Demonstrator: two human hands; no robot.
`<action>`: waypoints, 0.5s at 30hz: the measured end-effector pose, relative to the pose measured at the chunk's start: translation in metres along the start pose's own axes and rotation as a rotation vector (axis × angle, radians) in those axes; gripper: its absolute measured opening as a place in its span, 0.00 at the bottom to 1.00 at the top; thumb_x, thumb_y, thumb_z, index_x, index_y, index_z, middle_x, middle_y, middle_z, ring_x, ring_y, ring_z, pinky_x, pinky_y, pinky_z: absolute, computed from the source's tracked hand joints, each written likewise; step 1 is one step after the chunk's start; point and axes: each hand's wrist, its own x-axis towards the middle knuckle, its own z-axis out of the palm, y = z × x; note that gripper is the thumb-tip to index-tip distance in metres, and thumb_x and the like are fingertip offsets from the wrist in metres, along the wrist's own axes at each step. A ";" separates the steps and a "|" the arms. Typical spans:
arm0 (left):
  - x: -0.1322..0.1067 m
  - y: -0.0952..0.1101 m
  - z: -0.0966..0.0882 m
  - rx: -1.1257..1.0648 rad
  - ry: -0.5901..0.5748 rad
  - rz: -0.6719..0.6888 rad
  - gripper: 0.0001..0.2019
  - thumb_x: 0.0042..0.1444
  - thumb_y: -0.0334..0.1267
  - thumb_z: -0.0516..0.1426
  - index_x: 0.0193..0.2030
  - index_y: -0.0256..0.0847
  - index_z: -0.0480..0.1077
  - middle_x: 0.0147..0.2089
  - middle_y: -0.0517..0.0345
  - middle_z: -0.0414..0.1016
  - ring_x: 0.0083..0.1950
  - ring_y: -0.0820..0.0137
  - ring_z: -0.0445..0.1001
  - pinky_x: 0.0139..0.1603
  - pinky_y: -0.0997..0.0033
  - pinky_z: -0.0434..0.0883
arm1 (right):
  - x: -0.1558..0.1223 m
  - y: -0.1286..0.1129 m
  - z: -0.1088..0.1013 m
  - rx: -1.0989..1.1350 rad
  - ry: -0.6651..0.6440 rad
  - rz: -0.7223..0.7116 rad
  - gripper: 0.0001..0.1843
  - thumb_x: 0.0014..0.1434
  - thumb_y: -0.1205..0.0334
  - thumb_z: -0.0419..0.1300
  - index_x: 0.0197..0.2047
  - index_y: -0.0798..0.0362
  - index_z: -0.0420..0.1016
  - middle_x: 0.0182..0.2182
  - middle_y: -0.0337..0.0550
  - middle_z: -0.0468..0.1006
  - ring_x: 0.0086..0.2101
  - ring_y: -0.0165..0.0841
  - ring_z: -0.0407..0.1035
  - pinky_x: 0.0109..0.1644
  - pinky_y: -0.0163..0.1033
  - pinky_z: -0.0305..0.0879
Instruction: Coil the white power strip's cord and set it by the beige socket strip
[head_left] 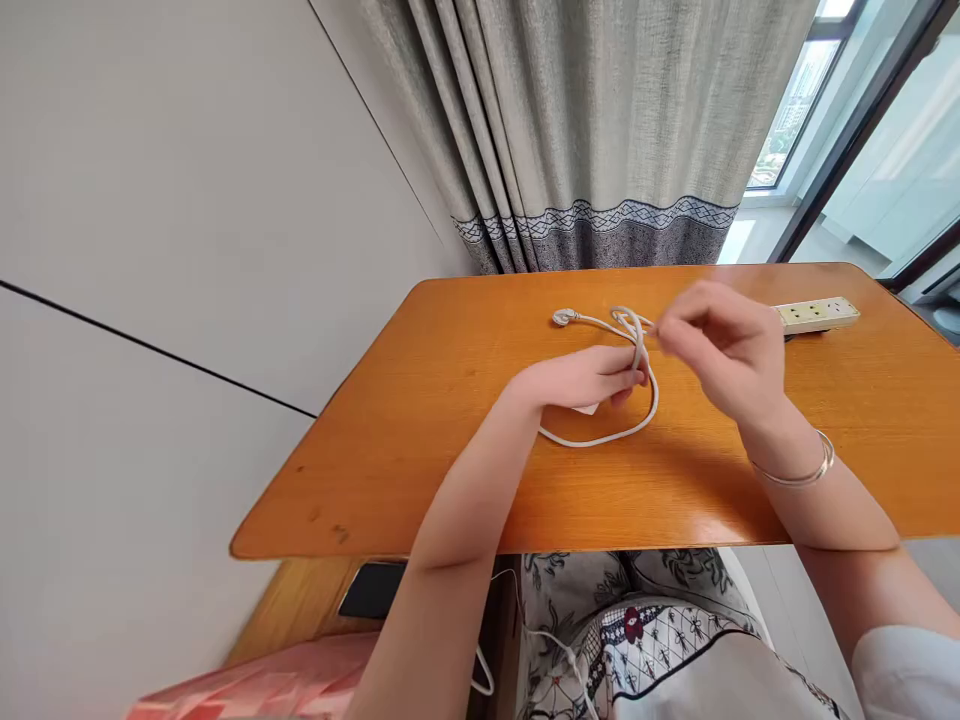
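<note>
A white power cord (632, 432) lies in loops on the wooden table, with its plug (564, 317) resting at the far left end of the bundle. My left hand (592, 378) is closed on the cord's crossed loops. Under its palm a small white piece (586, 409) peeks out, mostly hidden. To the right, my right hand (724, 340), slightly blurred, is raised in a pinch; its thumb and fingertips meet at a strand of the cord. A bracelet circles the right wrist.
A white power strip (821, 315) lies at the table's (420, 450) far right, partly behind my right hand. A grey curtain (622, 110) hangs beyond the far edge, and a pale wall panel (187, 200) stands left. Below the near edge are a dark phone-like slab (373, 590) and a thin white cable (551, 637).
</note>
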 end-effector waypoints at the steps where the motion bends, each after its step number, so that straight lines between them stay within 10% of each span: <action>1: -0.006 0.006 -0.004 -0.005 0.044 -0.007 0.08 0.66 0.38 0.49 0.39 0.41 0.66 0.26 0.63 0.68 0.30 0.71 0.69 0.36 0.71 0.69 | 0.004 0.013 -0.002 -0.023 0.033 0.020 0.11 0.66 0.55 0.61 0.34 0.50 0.78 0.30 0.39 0.78 0.30 0.29 0.70 0.36 0.36 0.68; 7: -0.027 0.025 -0.010 -0.181 0.352 0.099 0.14 0.66 0.49 0.52 0.39 0.40 0.70 0.22 0.66 0.59 0.22 0.75 0.61 0.25 0.74 0.60 | 0.008 0.062 -0.008 -0.071 -0.120 0.198 0.25 0.65 0.38 0.56 0.54 0.47 0.77 0.53 0.46 0.79 0.55 0.39 0.71 0.61 0.49 0.65; 15: -0.025 0.029 -0.015 -0.672 0.942 0.324 0.20 0.66 0.50 0.55 0.27 0.40 0.70 0.15 0.71 0.42 0.14 0.79 0.44 0.18 0.75 0.55 | 0.001 0.081 -0.003 -0.144 -0.490 0.517 0.16 0.62 0.52 0.59 0.45 0.55 0.77 0.30 0.40 0.78 0.31 0.32 0.69 0.39 0.40 0.66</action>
